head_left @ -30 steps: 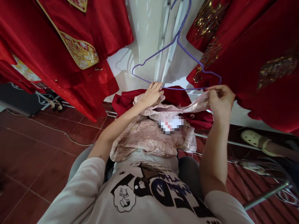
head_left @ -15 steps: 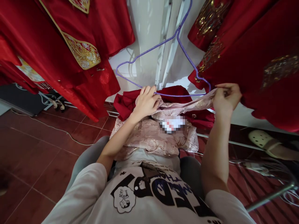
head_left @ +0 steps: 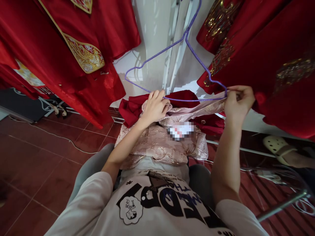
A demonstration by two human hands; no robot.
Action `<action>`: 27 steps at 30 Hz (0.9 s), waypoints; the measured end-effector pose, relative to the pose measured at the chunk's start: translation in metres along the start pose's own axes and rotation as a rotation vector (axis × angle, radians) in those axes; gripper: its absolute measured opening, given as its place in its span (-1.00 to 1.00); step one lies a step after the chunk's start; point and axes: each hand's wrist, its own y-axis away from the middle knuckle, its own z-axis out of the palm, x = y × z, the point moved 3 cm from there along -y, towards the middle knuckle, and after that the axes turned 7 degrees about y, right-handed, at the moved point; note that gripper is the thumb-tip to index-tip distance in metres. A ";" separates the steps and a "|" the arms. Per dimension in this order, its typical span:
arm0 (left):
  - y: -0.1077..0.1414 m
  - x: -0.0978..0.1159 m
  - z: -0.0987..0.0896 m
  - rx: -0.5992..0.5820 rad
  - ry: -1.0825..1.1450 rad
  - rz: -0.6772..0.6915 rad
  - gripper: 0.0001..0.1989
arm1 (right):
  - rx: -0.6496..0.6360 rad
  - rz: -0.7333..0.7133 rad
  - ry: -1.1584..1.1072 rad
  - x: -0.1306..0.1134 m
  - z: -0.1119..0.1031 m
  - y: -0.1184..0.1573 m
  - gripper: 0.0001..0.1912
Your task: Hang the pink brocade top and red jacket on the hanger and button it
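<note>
Presently: right hand (head_left: pixel 238 105), two o'clock, fingers pinching pink brocade garment (head_left: pixel 157 144); left hand (head_left: pixel 154 108), eleven o'clock, fingers curled on it; purple wire hanger (head_left: pixel 194 99) between.

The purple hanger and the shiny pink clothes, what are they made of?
The purple hanger looks like thin bent wire with a smooth plastic coating, because it curves in one slim, even line. The pink garment looks like satiny brocade: it gleams and shows woven flower patterns, but the exact fibre can't be told.
</note>
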 end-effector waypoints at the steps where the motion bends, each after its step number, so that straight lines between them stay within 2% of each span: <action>1: 0.000 0.000 0.000 -0.001 0.000 0.006 -0.76 | 0.007 -0.016 0.005 -0.003 0.000 0.001 -0.75; 7: 0.002 0.000 0.000 0.018 -0.021 0.020 -0.79 | -0.021 -0.225 0.168 -0.023 0.011 -0.008 -0.77; 10: 0.001 0.002 0.001 0.022 -0.027 0.030 -0.79 | -0.097 -0.350 0.183 -0.039 0.028 -0.016 -0.78; 14: -0.003 0.007 0.002 0.000 0.005 0.011 -0.82 | -0.124 -0.479 0.173 -0.057 0.051 -0.023 -0.76; 19: -0.008 0.012 0.001 -0.020 0.066 -0.030 -0.84 | -0.117 -0.501 0.126 -0.060 0.059 -0.024 -0.76; 23: -0.010 0.013 0.002 -0.034 0.104 -0.040 -0.84 | -0.196 -0.453 0.037 -0.049 0.057 -0.024 -0.82; 27: -0.014 0.012 0.001 -0.007 0.119 -0.061 -0.89 | -0.255 -0.491 0.038 -0.047 0.052 -0.024 -0.80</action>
